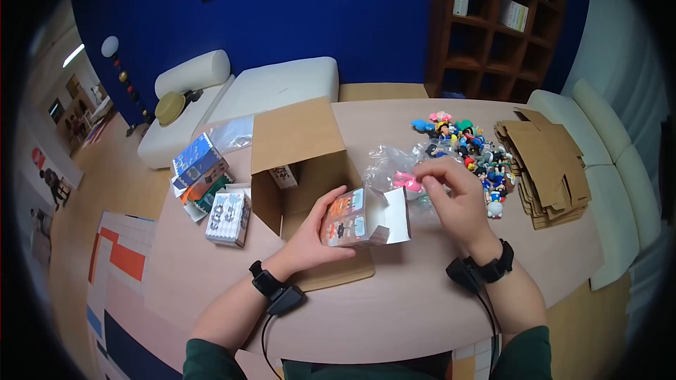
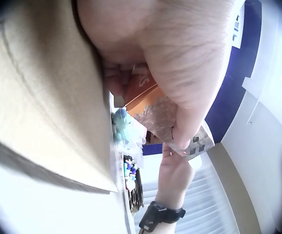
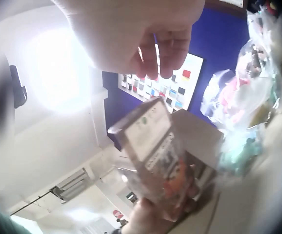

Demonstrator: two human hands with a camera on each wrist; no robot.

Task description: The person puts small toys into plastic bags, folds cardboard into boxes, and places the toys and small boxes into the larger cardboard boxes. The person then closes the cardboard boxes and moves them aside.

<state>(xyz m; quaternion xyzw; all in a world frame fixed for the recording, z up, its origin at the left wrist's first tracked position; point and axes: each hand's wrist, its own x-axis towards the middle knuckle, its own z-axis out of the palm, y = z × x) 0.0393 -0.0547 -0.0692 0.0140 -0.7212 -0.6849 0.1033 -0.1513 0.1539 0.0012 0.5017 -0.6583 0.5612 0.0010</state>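
Observation:
My left hand [image 1: 310,245] grips a small printed box [image 1: 343,219] with orange and grey pictures, its thumb along the far side. The box's white end flap [image 1: 398,215] stands open toward the right. Just right of the flap is my right hand [image 1: 458,204], raised, with its fingers bent loosely. In the right wrist view, nothing shows between those fingers [image 3: 166,61]. Beyond the fingertips lie crumpled clear plastic bags [image 1: 382,167], one with a pink figure [image 1: 406,181] in it. A large cardboard box [image 1: 296,130] stands open-sided behind the left hand.
Several small printed boxes [image 1: 229,217] are stacked left of the cardboard box, beside clear plastic [image 1: 234,134]. A pile of small toy figures [image 1: 481,155] lies on the table [image 1: 380,309] at the right. Flattened cardboard [image 1: 546,162] is stacked at the right edge.

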